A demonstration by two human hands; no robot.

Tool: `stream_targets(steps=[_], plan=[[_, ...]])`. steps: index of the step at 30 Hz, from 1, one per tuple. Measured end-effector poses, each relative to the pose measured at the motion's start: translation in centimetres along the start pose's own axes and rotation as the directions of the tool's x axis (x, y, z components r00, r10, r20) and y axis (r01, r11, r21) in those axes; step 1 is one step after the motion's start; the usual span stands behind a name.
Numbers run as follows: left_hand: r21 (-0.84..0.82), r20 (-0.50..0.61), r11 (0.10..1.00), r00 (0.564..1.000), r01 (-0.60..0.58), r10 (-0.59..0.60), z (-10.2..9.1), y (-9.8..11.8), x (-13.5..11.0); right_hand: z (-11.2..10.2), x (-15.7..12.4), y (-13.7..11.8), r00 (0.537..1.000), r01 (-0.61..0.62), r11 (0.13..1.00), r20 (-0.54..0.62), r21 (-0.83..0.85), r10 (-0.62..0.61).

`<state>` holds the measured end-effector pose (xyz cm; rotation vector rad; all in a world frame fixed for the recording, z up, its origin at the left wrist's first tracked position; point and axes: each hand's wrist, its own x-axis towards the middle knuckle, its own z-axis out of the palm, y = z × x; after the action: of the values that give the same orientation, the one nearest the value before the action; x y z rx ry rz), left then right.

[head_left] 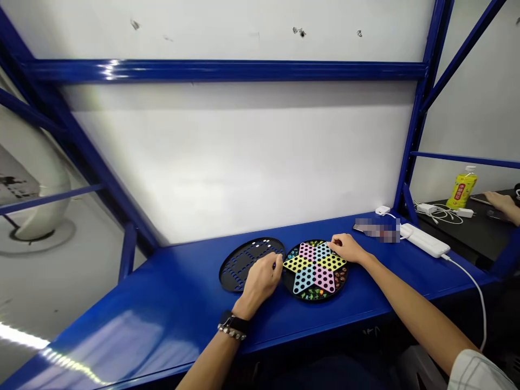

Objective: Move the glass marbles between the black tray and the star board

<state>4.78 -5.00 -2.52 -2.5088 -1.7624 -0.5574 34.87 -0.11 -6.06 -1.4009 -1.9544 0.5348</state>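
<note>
A round Chinese-checkers board [315,269] with a pastel six-point star lies on the blue shelf [170,309], with coloured marbles in the rim pockets. Beside it on the left lies a black perforated round lid [244,260]. My left hand [262,279], with a watch on its wrist, rests between lid and board with fingers curled at the board's left edge. My right hand [347,249] lies over the board's upper right rim, fingers pinched on something I cannot make out.
A white power strip [424,241] with a cable and a small white adapter [382,210] lie at the shelf's right end. Blue rack posts frame the bay. On a black desk to the right stand a yellow drink bottle [462,188] and chargers, with another person's hand [501,203].
</note>
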Motion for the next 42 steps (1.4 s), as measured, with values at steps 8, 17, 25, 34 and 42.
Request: stream_targets(steps=[8,17,25,34,42], plan=[[0.04,0.102,0.972,0.967,0.232,-0.235,-0.4,-3.5,0.4,-0.1,-0.1,-0.1,1.0,-0.014,1.0,0.008,0.001,0.014],[-0.167,0.098,0.986,0.995,-0.012,0.029,-1.1,-0.7,-0.4,0.0,0.0,0.0,1.0,0.003,1.0,0.007,0.007,-0.003],[-0.196,0.107,0.981,0.994,-0.002,0.024,-0.9,-0.1,-0.4,-0.1,0.1,0.1,1.0,0.008,1.0,0.008,-0.008,-0.008],[-0.097,-0.004,0.985,0.989,0.144,-0.146,-0.4,-2.7,0.0,0.0,0.0,0.2,1.0,-0.005,1.0,0.013,0.015,0.005],[-0.137,-0.09,0.99,0.996,-0.033,0.021,0.1,-1.9,0.0,0.0,0.0,-0.2,1.0,-0.013,1.0,0.008,0.004,0.013]])
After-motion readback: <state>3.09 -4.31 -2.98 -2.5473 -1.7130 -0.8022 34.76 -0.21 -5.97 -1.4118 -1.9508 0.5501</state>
